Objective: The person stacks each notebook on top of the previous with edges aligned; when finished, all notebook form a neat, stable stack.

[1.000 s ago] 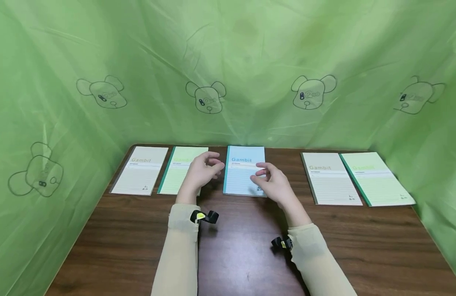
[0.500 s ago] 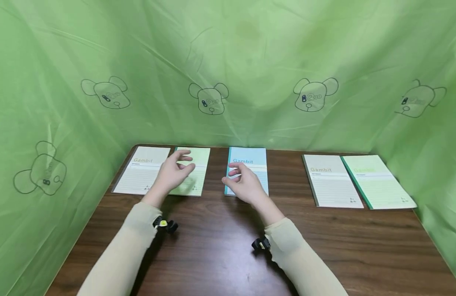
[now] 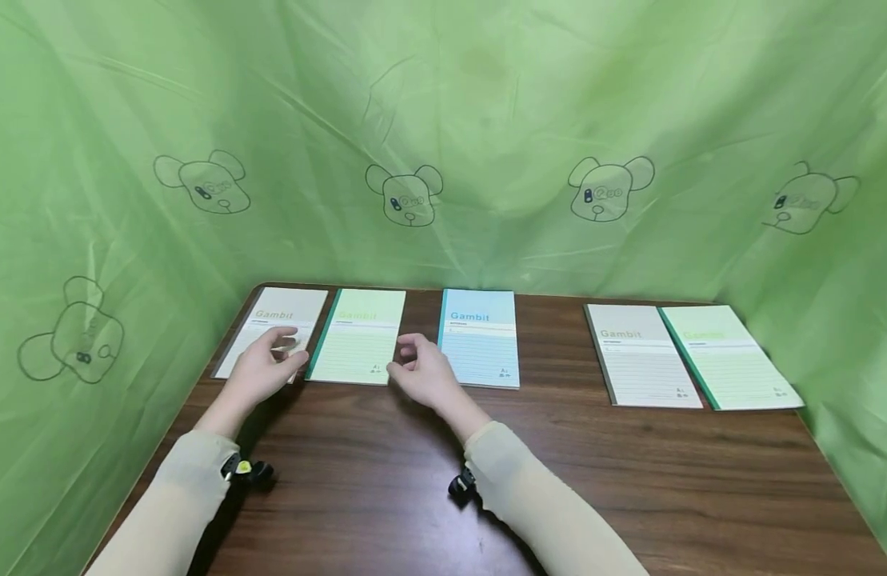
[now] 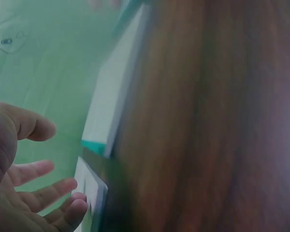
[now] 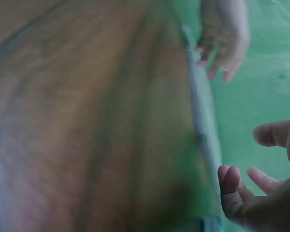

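My left hand (image 3: 261, 370) hovers over the lower part of the leftmost notebook, a grey-white one (image 3: 292, 302) with a dark spine. Its fingers are parted and loosely bent around nothing, as the left wrist view also shows of the left hand (image 4: 29, 179). My right hand (image 3: 427, 374) is between the pale green notebook (image 3: 357, 340) with a teal spine and the blue notebook (image 3: 479, 340), fingertips close to the green one's lower right corner. In the right wrist view the right hand (image 5: 261, 188) has thumb and fingers apart, holding nothing.
At the right lie another grey-white notebook (image 3: 641, 356) and another pale green notebook (image 3: 727, 356), side by side. All rest along the far edge of a dark wooden table (image 3: 371, 480). A green curtain (image 3: 486, 96) with bear outlines rises behind and at both sides.
Both hands have swept left and a little toward the body: the left from the green notebook to the leftmost one, the right off the blue notebook toward the green one. The notebooks stay put.
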Action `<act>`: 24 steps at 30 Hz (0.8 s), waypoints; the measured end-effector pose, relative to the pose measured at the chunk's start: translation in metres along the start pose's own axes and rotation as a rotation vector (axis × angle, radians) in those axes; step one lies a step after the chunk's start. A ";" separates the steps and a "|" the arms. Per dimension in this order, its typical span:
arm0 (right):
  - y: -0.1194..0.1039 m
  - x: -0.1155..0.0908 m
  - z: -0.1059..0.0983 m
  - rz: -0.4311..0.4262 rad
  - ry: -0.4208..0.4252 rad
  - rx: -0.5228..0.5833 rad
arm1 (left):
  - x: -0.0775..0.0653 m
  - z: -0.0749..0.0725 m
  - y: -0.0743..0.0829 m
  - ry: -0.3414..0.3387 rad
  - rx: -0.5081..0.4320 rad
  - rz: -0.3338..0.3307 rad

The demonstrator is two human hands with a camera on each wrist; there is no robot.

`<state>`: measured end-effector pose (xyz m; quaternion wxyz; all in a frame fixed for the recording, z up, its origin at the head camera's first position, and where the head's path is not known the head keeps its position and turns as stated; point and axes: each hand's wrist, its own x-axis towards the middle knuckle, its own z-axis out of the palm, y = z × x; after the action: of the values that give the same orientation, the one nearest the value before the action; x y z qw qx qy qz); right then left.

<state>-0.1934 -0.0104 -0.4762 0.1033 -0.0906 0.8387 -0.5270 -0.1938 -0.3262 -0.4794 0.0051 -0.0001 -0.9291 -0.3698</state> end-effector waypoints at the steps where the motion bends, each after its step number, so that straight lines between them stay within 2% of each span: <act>1: 0.001 0.001 0.004 0.000 -0.006 -0.013 | -0.001 -0.001 -0.002 -0.002 0.016 0.002; 4: 0.003 0.002 0.012 0.009 -0.008 -0.050 | -0.003 -0.001 -0.005 0.000 0.068 0.009; 8: 0.004 0.002 0.017 0.027 -0.010 -0.044 | -0.004 -0.001 -0.007 0.027 0.132 0.002; 11: 0.004 0.002 0.019 0.028 -0.011 -0.020 | -0.007 0.000 -0.008 0.039 0.141 0.003; 18: 0.002 0.002 0.020 0.019 0.007 -0.009 | -0.007 0.008 -0.004 -0.001 0.146 0.064; 24: 0.002 0.004 0.022 0.017 -0.003 -0.026 | -0.004 0.001 -0.010 0.066 0.211 0.016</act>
<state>-0.1917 -0.0300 -0.4874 0.1076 -0.0855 0.8460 -0.5151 -0.1898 -0.3328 -0.4867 0.0387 0.0050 -0.9622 -0.2695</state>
